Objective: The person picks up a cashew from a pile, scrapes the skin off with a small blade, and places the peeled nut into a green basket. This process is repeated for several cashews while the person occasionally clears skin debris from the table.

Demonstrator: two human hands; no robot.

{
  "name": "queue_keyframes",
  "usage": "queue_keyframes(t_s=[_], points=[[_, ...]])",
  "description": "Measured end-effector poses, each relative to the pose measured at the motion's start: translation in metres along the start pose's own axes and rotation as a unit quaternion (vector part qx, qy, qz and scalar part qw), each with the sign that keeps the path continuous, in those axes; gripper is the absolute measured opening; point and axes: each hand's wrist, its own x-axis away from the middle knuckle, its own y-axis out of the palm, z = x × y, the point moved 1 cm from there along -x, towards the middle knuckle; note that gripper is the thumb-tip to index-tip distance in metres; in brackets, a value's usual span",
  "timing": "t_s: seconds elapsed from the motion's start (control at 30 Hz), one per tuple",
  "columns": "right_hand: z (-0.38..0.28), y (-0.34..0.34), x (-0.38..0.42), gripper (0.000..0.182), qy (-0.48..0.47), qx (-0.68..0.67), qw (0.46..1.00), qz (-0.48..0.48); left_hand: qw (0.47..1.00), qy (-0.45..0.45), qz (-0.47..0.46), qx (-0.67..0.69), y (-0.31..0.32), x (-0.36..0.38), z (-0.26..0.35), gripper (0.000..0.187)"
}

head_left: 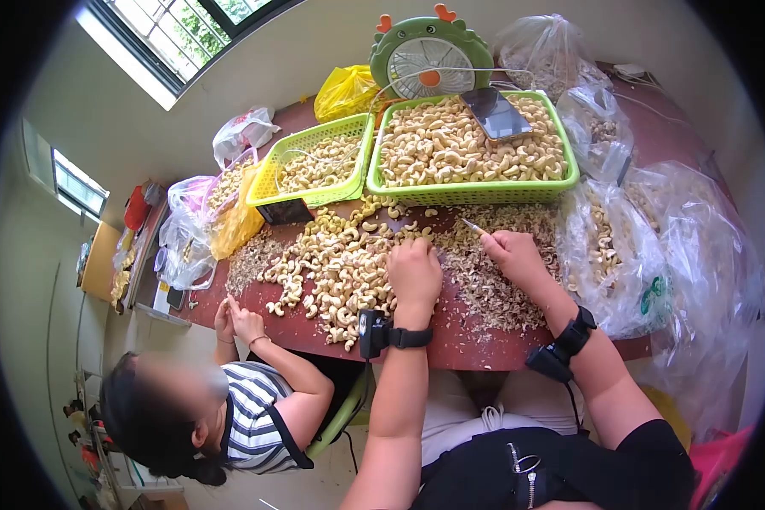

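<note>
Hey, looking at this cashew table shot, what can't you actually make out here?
- Head view: whatever the left hand grips in the cashew pile, hidden under its knuckles.
- Head view: most of the small blade in the right hand, covered by the fingers.
- Head view: the phone screen, too small.
- Head view: bag contents, blurred by plastic.

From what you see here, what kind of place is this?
Probably a small home workshop for sorting cashew nuts. A red table carries a heap of loose cashews, two green baskets full of them, and clear bags of more. A small fan stands behind.
</note>
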Motion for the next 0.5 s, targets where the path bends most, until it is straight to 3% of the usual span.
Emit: queue_keyframes(t_s=[0.03, 0.07, 0.1, 0.13, 0.17, 0.23, 0.27, 0.4, 0.5], points=[[0.000, 0.000, -0.001, 0.037, 0.001, -0.001, 1.000, 0.005, 1.000, 0.005, 0.000, 0.002, 0.000, -0.001, 0.003, 0.013], [-0.001, 0.000, -0.001, 0.037, -0.003, -0.017, 1.000, 0.004, 0.975, -0.097, 0.009, 0.202, 0.001, -0.001, 0.005, 0.014], [-0.001, 0.001, -0.001, 0.038, -0.008, -0.032, 0.999, 0.000, 0.899, -0.196, 0.016, 0.392, -0.002, -0.001, 0.010, 0.015], [0.001, 0.002, -0.001, 0.038, -0.012, -0.045, 0.999, -0.004, 0.792, -0.267, -0.043, 0.547, -0.007, -0.003, 0.018, 0.022], [0.001, 0.003, 0.000, 0.038, -0.012, -0.042, 0.999, -0.002, 0.791, -0.265, -0.043, 0.550, -0.005, -0.002, 0.019, 0.022], [0.000, 0.004, 0.000, 0.038, -0.003, -0.079, 0.997, -0.021, 0.609, -0.331, -0.059, 0.718, 0.004, -0.003, 0.022, 0.027], [-0.001, 0.004, 0.001, 0.038, 0.001, -0.089, 0.996, -0.030, 0.571, -0.327, -0.057, 0.751, 0.006, -0.003, 0.024, 0.032], [-0.003, 0.007, 0.002, 0.037, -0.001, -0.123, 0.991, -0.044, 0.511, -0.280, -0.076, 0.809, 0.010, -0.001, 0.027, 0.034], [-0.004, 0.009, 0.002, 0.037, 0.006, -0.126, 0.990, -0.067, 0.492, -0.310, -0.048, 0.812, 0.008, 0.002, 0.029, 0.034]])
